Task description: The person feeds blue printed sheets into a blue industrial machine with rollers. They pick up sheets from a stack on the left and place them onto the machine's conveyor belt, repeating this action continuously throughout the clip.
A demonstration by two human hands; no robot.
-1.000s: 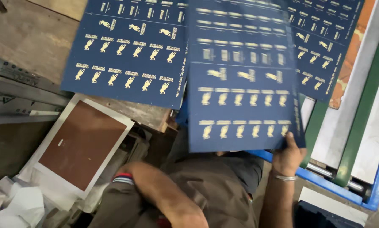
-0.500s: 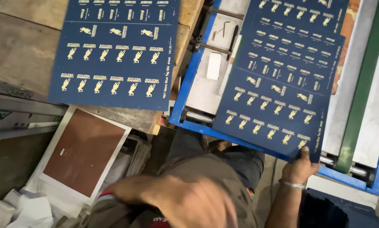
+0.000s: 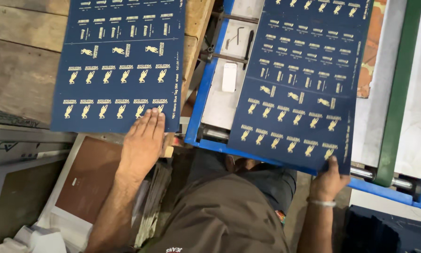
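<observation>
Two navy sheets, one under each of your hands, either side of the blue press frame.

Largest first: the blue press frame (image 3: 199, 117) holds the right-hand navy sheet (image 3: 299, 79), which a second ago was lifted toward you and now lies angled across the frame's bed. Left of the frame, the stacked navy sheet (image 3: 116, 65) rests on the wooden bench (image 3: 18, 75). Your left hand (image 3: 142, 143), a second ago down at your lap, now lies flat, fingers together, on that sheet's near corner. Your right hand (image 3: 327, 180) pinches the laid sheet's near corner at the frame's front rail. Reads as sheet placed, being squared.
</observation>
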